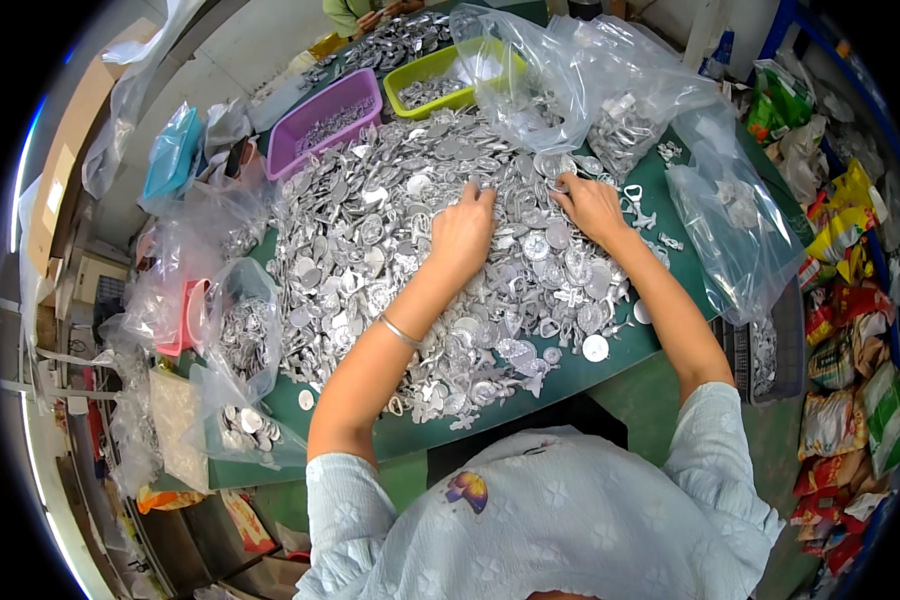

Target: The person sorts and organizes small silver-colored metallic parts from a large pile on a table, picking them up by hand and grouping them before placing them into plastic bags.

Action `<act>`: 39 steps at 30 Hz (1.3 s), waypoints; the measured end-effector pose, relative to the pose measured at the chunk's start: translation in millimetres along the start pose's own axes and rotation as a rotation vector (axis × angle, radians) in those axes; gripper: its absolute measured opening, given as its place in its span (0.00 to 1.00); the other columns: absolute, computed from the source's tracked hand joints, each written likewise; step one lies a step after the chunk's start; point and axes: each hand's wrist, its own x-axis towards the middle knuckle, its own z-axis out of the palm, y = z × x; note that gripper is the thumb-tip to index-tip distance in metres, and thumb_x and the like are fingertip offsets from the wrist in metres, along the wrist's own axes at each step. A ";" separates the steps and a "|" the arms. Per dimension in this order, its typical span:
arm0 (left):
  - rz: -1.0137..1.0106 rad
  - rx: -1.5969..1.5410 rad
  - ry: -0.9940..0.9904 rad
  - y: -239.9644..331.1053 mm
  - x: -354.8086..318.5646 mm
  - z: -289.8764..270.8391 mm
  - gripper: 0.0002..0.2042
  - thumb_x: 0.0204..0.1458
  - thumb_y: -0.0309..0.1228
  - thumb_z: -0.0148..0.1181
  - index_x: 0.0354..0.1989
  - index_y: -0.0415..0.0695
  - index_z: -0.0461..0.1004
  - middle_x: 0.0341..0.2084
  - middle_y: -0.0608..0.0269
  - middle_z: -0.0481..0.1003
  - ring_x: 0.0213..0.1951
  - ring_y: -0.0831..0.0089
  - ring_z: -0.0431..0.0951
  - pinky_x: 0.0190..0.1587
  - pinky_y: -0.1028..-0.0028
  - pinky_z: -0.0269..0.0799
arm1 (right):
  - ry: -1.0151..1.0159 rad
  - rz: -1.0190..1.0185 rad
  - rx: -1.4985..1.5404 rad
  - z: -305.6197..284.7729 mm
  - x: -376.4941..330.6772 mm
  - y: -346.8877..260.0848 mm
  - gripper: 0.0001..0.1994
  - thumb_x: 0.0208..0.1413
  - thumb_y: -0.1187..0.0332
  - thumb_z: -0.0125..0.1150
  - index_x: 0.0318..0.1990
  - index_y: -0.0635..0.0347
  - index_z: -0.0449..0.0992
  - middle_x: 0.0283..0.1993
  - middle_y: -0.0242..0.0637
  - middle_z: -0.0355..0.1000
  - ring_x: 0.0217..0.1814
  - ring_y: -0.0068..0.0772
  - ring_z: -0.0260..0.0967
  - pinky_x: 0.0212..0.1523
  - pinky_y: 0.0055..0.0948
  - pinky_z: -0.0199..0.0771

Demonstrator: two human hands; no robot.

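A broad heap of silver-grey metal pieces [390, 250], many of them flat medallions, covers the green table [610, 365]. My left hand [463, 228] rests on the middle of the heap, its fingers bent down and pressed together among the pieces. What they pinch, if anything, is hidden. Farther right, my right hand [590, 208] reaches to the heap's far right part with thumb and fingers curled in. Its fingertips are at the pieces there; no single piece shows clearly in them. A bottle-opener-shaped piece [633, 193] lies just right of this hand.
Purple [276, 130] and lime-green [395, 75] bins of small metal pieces stand behind the heap. Clear plastic bags [620, 110] crowd the far right; more bags [245, 330] line the left edge. A dark crate [778, 350] stands at right. Across the table are another person's hands [375, 18].
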 end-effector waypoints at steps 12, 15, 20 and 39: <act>0.096 -0.236 0.063 -5.8 0.4 -1.0 0.10 0.39 0.24 0.60 0.33 0.41 0.73 0.34 0.56 0.71 0.32 0.54 0.74 0.36 0.63 0.70 | 0.283 0.505 0.751 0.2 -4.2 24.0 0.10 0.52 0.65 0.52 0.23 0.60 0.69 0.21 0.41 0.72 0.17 0.38 0.66 0.17 0.33 0.60; 0.074 -0.174 -0.004 -7.0 -0.1 3.6 0.11 0.38 0.24 0.62 0.33 0.41 0.73 0.34 0.57 0.72 0.33 0.55 0.74 0.35 0.62 0.69 | 0.266 0.902 1.522 -20.9 -0.8 9.1 0.09 0.51 0.66 0.49 0.21 0.58 0.67 0.25 0.38 0.71 0.18 0.32 0.63 0.17 0.24 0.54; 0.107 -0.212 -0.020 -11.7 6.5 -2.1 0.08 0.37 0.23 0.61 0.29 0.41 0.72 0.32 0.57 0.71 0.33 0.55 0.74 0.34 0.62 0.68 | 0.267 1.025 1.923 -22.5 23.1 21.5 0.05 0.50 0.66 0.51 0.30 0.57 0.69 0.24 0.35 0.66 0.21 0.27 0.61 0.15 0.18 0.49; -0.860 -1.904 -0.224 -31.5 -33.6 -31.8 0.12 0.54 0.30 0.46 0.43 0.37 0.67 0.25 0.64 0.68 0.23 0.76 0.66 0.17 0.85 0.57 | 0.036 0.734 2.008 -13.1 2.7 15.7 0.07 0.53 0.64 0.57 0.31 0.55 0.69 0.24 0.30 0.67 0.17 0.16 0.54 0.14 0.14 0.46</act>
